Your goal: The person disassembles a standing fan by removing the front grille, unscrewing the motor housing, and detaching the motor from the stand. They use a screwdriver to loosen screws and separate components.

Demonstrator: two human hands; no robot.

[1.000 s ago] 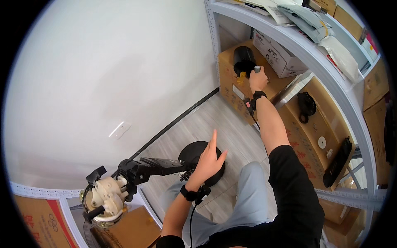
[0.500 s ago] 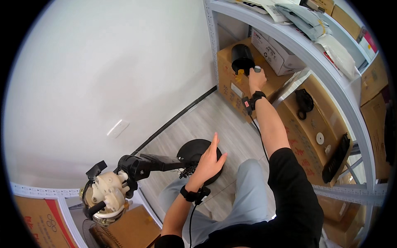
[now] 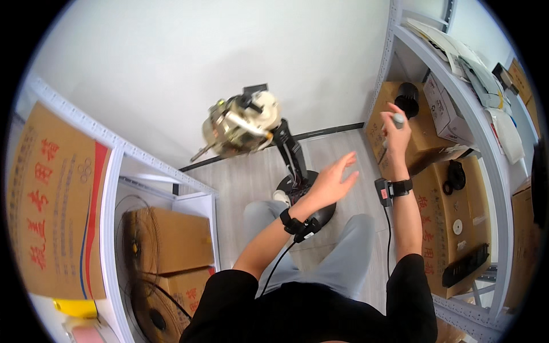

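My right hand (image 3: 396,140) is closed around a screwdriver (image 3: 398,120) whose rounded grey handle end pokes out above the fist; most of its shaft is hidden. Just beyond that hand, a black cup-shaped cover (image 3: 408,94) lies on a cardboard box. My left hand (image 3: 330,183) is held out with fingers extended and nothing in it, over the round black base (image 3: 323,216) of a standing fan. The fan's black pole (image 3: 291,154) leans up to an uncaged motor head (image 3: 243,123), cream and metal, with a bare shaft pointing left.
On the right shelf, a carton (image 3: 452,240) carries black plastic parts (image 3: 456,176), a white disc (image 3: 457,227) and a dark tray-like piece (image 3: 466,266). Wire fan guards (image 3: 137,228) lean by boxes in the left shelf. A white wall (image 3: 189,51) stands behind the fan.
My view has swung left, bringing the left shelf and fan guards into sight. My right hand has drawn back from the black cover with the screwdriver. My left hand stays open.
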